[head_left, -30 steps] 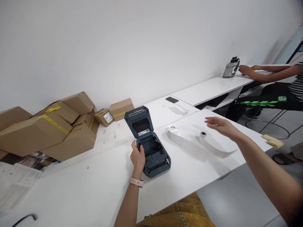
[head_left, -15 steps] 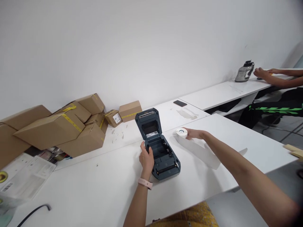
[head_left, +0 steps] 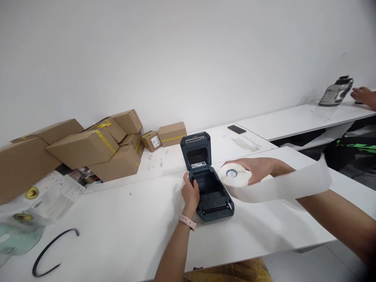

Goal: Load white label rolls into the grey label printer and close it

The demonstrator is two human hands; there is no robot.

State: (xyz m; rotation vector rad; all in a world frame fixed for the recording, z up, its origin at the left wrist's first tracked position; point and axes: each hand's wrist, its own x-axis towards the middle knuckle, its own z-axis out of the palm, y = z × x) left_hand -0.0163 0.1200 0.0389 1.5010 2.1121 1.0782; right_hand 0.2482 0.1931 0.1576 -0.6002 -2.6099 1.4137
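A dark label printer (head_left: 213, 196) lies on the white table with its lid (head_left: 196, 150) raised, so its hollow inside shows. My left hand (head_left: 190, 192) grips the printer's left side near the hinge, thumb over the rim. To the right, my right hand (head_left: 260, 169) is closed round a white label roll (head_left: 237, 178), held above the table beside the printer. The roll's core has a blue ring. From it a loose strip of labels (head_left: 288, 186) trails to the right, passing in front of my right forearm.
Cardboard boxes (head_left: 85, 149) are piled at the back left by the wall. A phone (head_left: 236, 129) lies at the back. Plastic packets (head_left: 55, 196) and a black strap (head_left: 48, 248) are at left. Far right, another person's hand (head_left: 364, 96) is near a large bottle (head_left: 336, 92).
The label roll has been lifted off the table by my right hand and come nearer, its strip now hanging in the air. My left hand stays on the printer. The view has turned left.
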